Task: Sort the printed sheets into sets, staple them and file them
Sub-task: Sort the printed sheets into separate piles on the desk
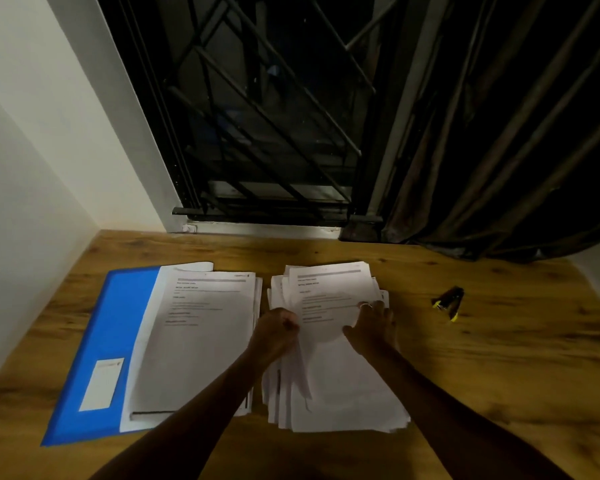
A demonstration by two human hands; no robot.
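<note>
Presently, sheets at the left edge of the stack [329, 375] are pinched in the curled fingers [289, 323] of the left hand [276, 329]; the right hand [374, 325] is laid on top, fingers [367, 307] spread wide.

Open tabletop [417, 344] separates loose sheets [329, 382] from stapler [448, 303]; wall [21, 237] stands near folder's [94, 341] left.

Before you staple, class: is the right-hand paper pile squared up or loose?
Loose: the pile shows staggered sheet edges at left and bottom.

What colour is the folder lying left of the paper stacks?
The folder is blue, with a white label near its front; the head view shows it.
</note>
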